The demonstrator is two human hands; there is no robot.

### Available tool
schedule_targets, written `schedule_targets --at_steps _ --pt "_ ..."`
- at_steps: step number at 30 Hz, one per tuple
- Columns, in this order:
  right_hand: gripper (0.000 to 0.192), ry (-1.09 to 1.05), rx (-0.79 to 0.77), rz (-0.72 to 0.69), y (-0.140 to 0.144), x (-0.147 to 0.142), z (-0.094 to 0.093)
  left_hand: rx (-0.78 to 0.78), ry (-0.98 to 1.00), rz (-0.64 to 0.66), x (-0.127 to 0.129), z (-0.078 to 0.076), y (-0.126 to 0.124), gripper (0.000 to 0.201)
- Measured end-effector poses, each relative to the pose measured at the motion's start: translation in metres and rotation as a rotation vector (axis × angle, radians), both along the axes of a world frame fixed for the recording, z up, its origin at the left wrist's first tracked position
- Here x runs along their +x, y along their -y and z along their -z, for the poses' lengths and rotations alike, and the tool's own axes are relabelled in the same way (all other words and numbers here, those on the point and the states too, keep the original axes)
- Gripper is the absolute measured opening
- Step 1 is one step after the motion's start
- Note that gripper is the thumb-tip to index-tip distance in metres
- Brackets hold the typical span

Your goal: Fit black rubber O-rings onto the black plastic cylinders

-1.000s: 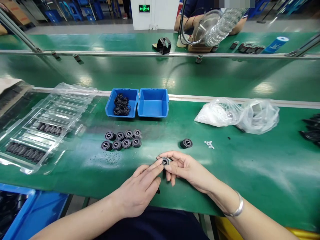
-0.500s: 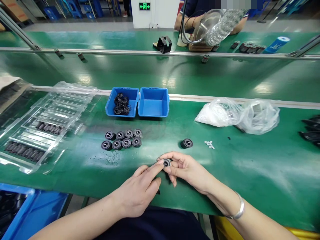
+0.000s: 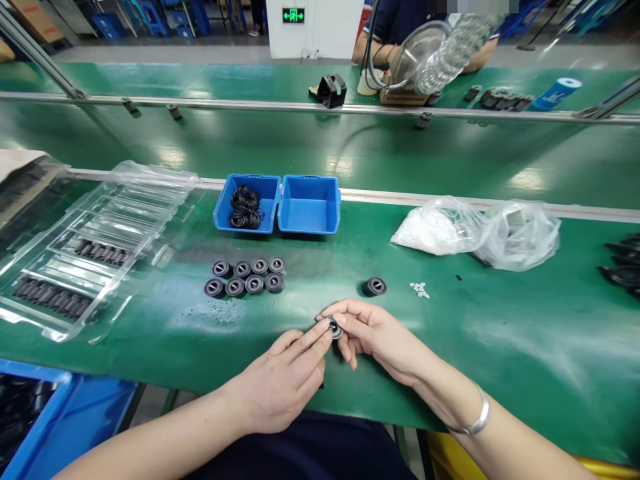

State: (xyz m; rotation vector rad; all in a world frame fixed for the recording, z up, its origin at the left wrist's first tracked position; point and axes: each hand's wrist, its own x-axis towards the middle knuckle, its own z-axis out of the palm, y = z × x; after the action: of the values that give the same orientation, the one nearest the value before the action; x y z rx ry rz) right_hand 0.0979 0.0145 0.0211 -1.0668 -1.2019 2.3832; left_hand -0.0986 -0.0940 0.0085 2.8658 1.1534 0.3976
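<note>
The right hand (image 3: 380, 337) is pinched narrow on 1 round black part (image 3: 337, 331), to the right of the blue bin (image 3: 269, 190) with black rings (image 3: 245, 208) in it, and nearer the person. The left hand (image 3: 285, 387) has its fingers close together, and a tip touches that same part. I can't tell if it grips too, because some of it is hidden.

On the person's side of the bin, 8 black parts (image 3: 255, 285) stand in 2 rows of 4. They look done to me, since they are lined up and have a pale line on top. The lone black part (image 3: 375, 287), right of the bin and nearer the person, has that line too, but it is not in the rows. The part in the hands seems only partly done; what it still needs is too small to see. Small white bits (image 3: 420, 290) lie farther right of the bin and look unused.
</note>
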Motion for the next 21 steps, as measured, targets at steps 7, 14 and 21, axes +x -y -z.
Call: schedule_targets --at_steps 7,14,21 --pt "0.036 -0.039 -0.040 0.045 -0.0002 0.0000 -0.0024 0.006 -0.003 -0.034 0.0014 0.0002 0.0019 0.032" --pt "0.035 -0.018 -0.020 0.047 0.0005 -0.0025 -0.0057 -0.017 -0.023 -0.053 0.0026 -0.0012 0.0014 0.033" --pt "0.035 -0.015 0.001 0.027 0.0003 -0.0025 -0.0027 -0.080 -0.077 -0.009 0.0017 -0.0072 -0.0054 0.029"
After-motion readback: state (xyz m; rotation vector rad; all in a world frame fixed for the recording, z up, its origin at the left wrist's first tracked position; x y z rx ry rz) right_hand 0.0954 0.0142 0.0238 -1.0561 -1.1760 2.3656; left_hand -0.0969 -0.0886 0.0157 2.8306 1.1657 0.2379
